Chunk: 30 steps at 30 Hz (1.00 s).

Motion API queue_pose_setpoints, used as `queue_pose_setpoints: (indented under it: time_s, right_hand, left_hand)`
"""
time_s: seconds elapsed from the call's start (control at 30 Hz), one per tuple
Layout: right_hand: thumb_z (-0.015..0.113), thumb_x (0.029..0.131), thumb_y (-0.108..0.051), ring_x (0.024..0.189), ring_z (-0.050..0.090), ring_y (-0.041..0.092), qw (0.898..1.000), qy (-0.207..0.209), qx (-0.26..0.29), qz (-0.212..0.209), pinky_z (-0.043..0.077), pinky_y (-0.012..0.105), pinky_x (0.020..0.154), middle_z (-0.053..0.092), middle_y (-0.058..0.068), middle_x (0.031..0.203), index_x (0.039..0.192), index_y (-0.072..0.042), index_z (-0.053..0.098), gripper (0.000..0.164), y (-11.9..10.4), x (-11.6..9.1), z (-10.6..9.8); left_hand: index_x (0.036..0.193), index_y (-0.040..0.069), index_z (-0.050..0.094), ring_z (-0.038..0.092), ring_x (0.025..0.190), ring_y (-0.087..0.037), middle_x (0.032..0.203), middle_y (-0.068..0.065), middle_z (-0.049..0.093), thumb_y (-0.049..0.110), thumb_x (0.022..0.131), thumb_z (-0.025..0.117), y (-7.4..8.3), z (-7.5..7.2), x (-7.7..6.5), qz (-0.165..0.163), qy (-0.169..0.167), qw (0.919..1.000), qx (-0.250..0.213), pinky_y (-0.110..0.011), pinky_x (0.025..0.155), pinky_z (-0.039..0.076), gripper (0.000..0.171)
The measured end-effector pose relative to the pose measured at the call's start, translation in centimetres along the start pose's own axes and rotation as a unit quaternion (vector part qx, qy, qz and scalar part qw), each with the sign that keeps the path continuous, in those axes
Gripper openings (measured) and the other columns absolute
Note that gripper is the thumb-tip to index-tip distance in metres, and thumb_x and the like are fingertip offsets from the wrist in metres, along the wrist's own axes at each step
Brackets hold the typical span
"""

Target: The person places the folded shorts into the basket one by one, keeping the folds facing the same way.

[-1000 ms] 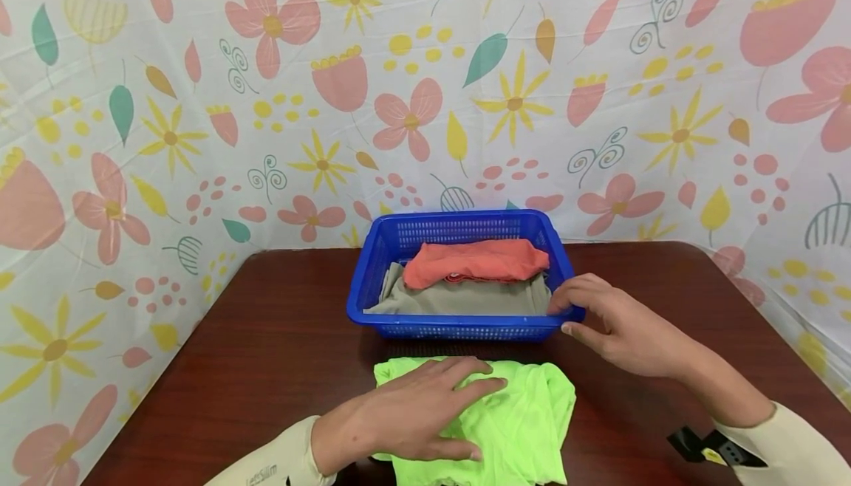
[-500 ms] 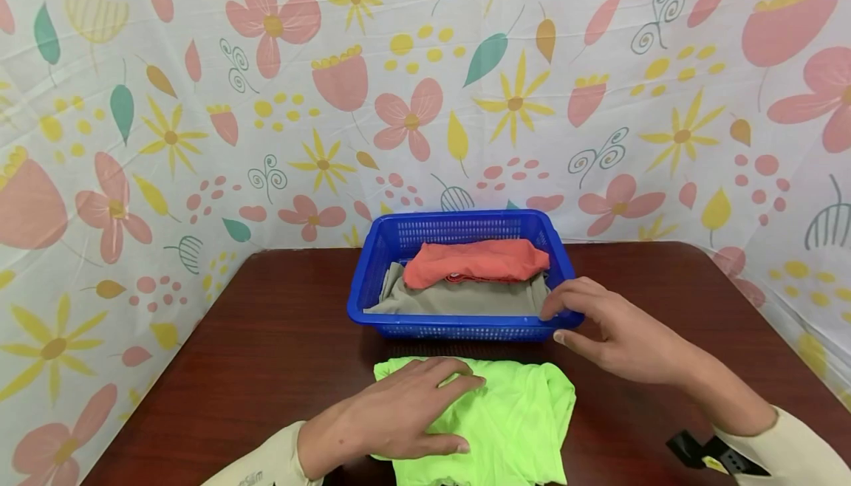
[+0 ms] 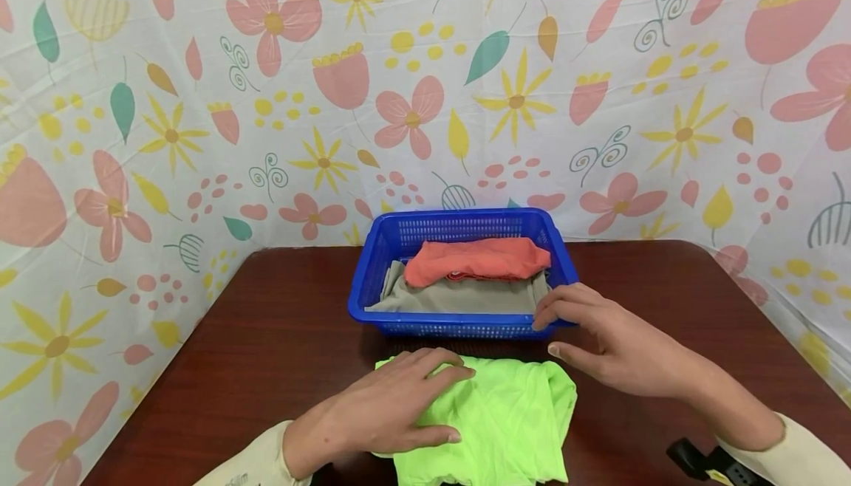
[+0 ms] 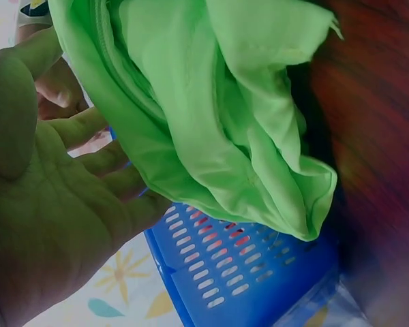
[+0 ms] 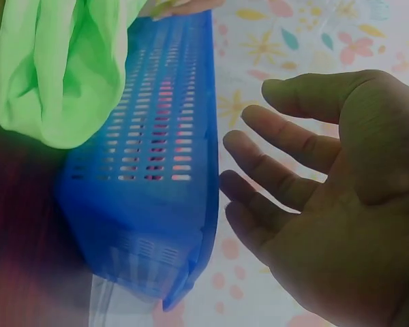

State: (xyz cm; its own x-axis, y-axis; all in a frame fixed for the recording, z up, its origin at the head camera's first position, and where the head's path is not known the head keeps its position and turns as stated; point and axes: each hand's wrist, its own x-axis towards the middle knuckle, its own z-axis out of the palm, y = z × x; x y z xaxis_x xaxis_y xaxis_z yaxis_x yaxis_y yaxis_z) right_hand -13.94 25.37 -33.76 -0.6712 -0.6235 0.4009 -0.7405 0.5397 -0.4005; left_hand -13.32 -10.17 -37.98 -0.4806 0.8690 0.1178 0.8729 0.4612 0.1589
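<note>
A bright green folded cloth (image 3: 505,419) lies on the table in front of the blue basket (image 3: 459,327). Over its left part hovers my left hand (image 3: 392,405), fingers relaxed and spread, holding nothing; the left wrist view shows its bare palm beside the green cloth (image 4: 191,102). My right hand (image 3: 618,338) is at the basket's front right corner, its fingertips overlapping the rim in the head view. In the right wrist view the fingers (image 5: 279,170) are loosely bent, with nothing in them. Inside the basket a coral-red folded cloth (image 3: 479,258) rests on a grey one (image 3: 465,298).
The dark reddish-brown table (image 3: 286,338) extends to both sides of the basket. A white curtain (image 3: 425,87) printed with flowers and leaves hangs right behind the table and along its sides.
My left hand has drifted left over the green cloth. My right hand has moved slightly left and toward me along the basket's corner. The cloths and basket have stayed put.
</note>
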Motion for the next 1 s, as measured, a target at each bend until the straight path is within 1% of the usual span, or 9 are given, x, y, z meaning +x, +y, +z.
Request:
queue_pose_setpoints:
  time_s: [0.13, 0.3, 0.47, 0.6, 0.77, 0.9, 1.0]
  right_hand:
    - [0.078, 0.097, -0.009, 0.118, 0.054, 0.005, 1.000, 0.001, 0.003, -0.011, 0.049, 0.020, 0.090, 0.060, -0.013, 0.129, 0.122, -0.037, 0.064, 0.041, -0.5, -0.2, 0.1]
    - [0.080, 0.095, -0.008, 0.118, 0.054, 0.005, 1.000, -0.001, -0.004, -0.024, 0.046, 0.018, 0.092, 0.059, -0.016, 0.129, 0.124, -0.038, 0.062, 0.045, -1.3, -0.6, 0.3]
    - [0.080, 0.095, -0.008, 0.119, 0.054, 0.004, 1.000, -0.007, -0.007, -0.028, 0.046, 0.017, 0.092, 0.058, -0.017, 0.131, 0.126, -0.039, 0.062, 0.047, -2.0, -0.8, 0.4]
    - [0.078, 0.098, -0.010, 0.118, 0.055, 0.003, 0.999, -0.019, 0.006, -0.029, 0.050, 0.020, 0.090, 0.058, -0.018, 0.132, 0.128, -0.038, 0.061, 0.045, -2.4, -0.9, 0.5]
    - [0.076, 0.100, -0.015, 0.115, 0.059, 0.003, 0.998, -0.043, 0.015, -0.037, 0.054, 0.024, 0.090, 0.059, -0.020, 0.130, 0.132, -0.036, 0.060, 0.041, -2.5, -1.0, 0.8]
    - [0.074, 0.102, -0.019, 0.115, 0.060, 0.003, 0.998, -0.057, 0.012, -0.039, 0.054, 0.025, 0.091, 0.059, -0.021, 0.131, 0.136, -0.036, 0.058, 0.041, -2.5, -1.0, 0.8]
    - [0.073, 0.103, -0.020, 0.114, 0.060, 0.004, 0.997, -0.065, 0.012, -0.041, 0.053, 0.024, 0.090, 0.059, -0.021, 0.132, 0.139, -0.036, 0.057, 0.042, -2.5, -1.0, 0.9]
  left_hand:
    - [0.157, 0.022, 0.047, 0.052, 0.136, -0.012, 0.151, 0.006, 0.048, 0.061, 0.104, 0.058, -0.2, -0.2, -0.3, -0.003, 0.007, 0.9999, -0.013, -0.041, 0.107, 0.049, 0.067]
    - [0.154, 0.020, 0.050, 0.054, 0.133, -0.012, 0.148, 0.006, 0.050, 0.060, 0.104, 0.058, -0.5, -0.2, -0.7, 0.000, 0.020, 0.9997, -0.013, -0.040, 0.107, 0.050, 0.064]
    - [0.154, 0.020, 0.050, 0.053, 0.133, -0.011, 0.148, 0.006, 0.050, 0.059, 0.104, 0.058, -0.8, -0.2, -1.1, -0.003, 0.019, 0.9997, -0.016, -0.039, 0.107, 0.049, 0.064]
    - [0.155, 0.020, 0.049, 0.053, 0.133, -0.011, 0.148, 0.006, 0.050, 0.058, 0.104, 0.059, -1.1, -0.2, -1.4, -0.006, 0.018, 0.9997, -0.017, -0.039, 0.107, 0.049, 0.064]
    - [0.154, 0.019, 0.050, 0.054, 0.132, -0.011, 0.147, 0.005, 0.051, 0.057, 0.104, 0.061, -1.3, -0.2, -1.7, -0.009, 0.026, 0.9994, -0.020, -0.039, 0.106, 0.050, 0.063]
    - [0.153, 0.019, 0.051, 0.055, 0.128, -0.011, 0.146, 0.006, 0.052, 0.054, 0.104, 0.064, -1.6, -0.4, -1.9, -0.011, 0.032, 0.9991, -0.024, -0.039, 0.104, 0.051, 0.062]
    - [0.152, 0.019, 0.052, 0.055, 0.127, -0.012, 0.145, 0.006, 0.053, 0.054, 0.104, 0.064, -1.9, -0.5, -1.9, -0.017, 0.034, 0.9990, -0.025, -0.039, 0.102, 0.051, 0.061]
